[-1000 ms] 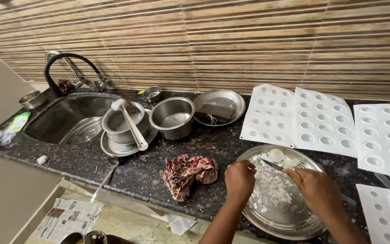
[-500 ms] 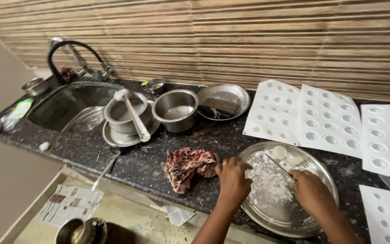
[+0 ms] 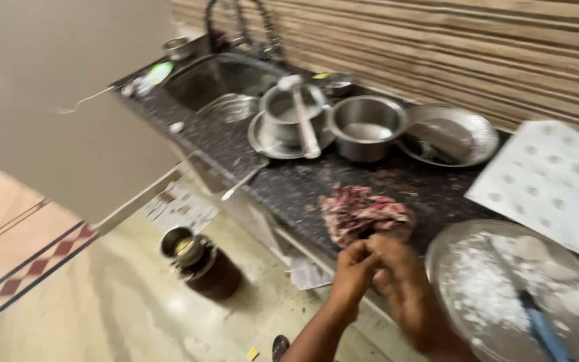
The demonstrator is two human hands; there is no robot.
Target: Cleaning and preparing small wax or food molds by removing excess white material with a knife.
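Up and left of the hands, a steel pot (image 3: pixel 368 127) sits beside a steel pan (image 3: pixel 283 114) with a ladle (image 3: pixel 301 117) across it; a steel sink (image 3: pixel 219 80) lies beyond, a dark jar (image 3: pixel 202 265) stands on the floor lower left, and a white moulded tray (image 3: pixel 557 181) lies upper right

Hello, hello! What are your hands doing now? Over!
Left hand and right hand pressed together, nothing visibly held. Crumpled cloth just beyond. Floury plate beside them.
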